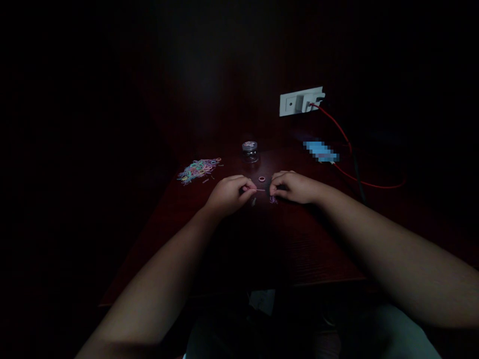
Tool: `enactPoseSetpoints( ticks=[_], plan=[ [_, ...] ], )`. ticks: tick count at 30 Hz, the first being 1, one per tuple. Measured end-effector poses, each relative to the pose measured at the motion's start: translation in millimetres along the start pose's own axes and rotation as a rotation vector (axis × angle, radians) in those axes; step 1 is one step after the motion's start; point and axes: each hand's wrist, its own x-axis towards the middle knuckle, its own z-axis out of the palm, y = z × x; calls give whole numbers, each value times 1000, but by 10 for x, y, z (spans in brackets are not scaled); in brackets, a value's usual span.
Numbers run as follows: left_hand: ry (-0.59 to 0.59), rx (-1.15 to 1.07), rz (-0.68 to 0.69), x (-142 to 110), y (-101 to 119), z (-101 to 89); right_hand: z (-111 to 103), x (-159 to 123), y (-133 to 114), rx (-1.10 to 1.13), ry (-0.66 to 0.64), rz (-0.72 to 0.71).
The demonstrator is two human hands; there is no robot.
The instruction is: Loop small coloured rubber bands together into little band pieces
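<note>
My left hand (232,193) is closed in a pinch over the table, and a thin pink hair band (261,190) sticks out from its fingertips toward the right. Across a small gap, my right hand (290,186) has its thumb and fingers pressed together. Just under those fingertips lies a small bunch of purple hair bands (273,199); whether they grip any of it cannot be made out. A pink ring-shaped hair tie (262,179) rests between and beyond the hands. Nearer to me is a small pale bunch (253,202).
A loose pile of many-coloured hair bands (198,170) lies at the left on the dark red table (239,249). Behind the hands stands a clear lidded jar (250,152). A red cable (337,124) runs from a wall socket (290,103) to a blurred blue device (321,151).
</note>
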Motion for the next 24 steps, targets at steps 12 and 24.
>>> enactPoseSetpoints(
  ticks=[12,24],
  plan=[
    [-6,1,-10,3,20,-13,-17,2,33,-53,296,37],
    [3,-14,8,0,26,-3,-63,-5,-110,182,622,93]
  ],
)
